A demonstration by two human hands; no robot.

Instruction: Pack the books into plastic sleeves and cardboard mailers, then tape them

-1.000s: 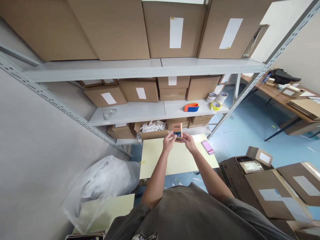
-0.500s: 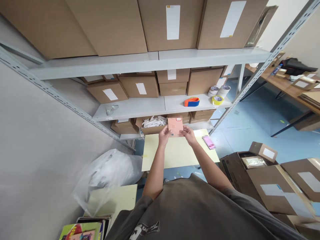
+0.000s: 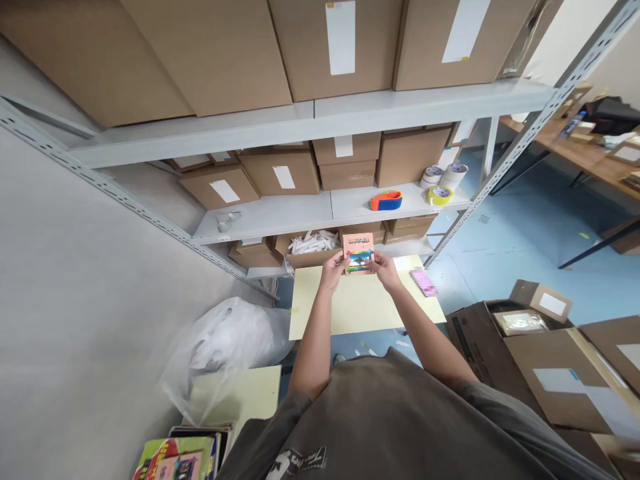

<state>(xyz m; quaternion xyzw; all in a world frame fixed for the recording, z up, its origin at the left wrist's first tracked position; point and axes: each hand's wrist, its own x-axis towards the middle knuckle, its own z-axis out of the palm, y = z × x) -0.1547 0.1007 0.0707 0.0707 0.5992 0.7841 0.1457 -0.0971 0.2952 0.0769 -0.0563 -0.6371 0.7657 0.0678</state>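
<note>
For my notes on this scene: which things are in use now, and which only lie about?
In use: pink card, held by left hand and right hand.
Lying about: yellow board, tape dispenser, tape rolls, plastic bag, shelf cartons.

The room is bright, with soft, even light and only faint shadows under the shelves (image 3: 320, 117). The picture bends at the edges, so straight shelf posts lean outward. A pink thing (image 3: 423, 281) is blurred into little squares.
</note>
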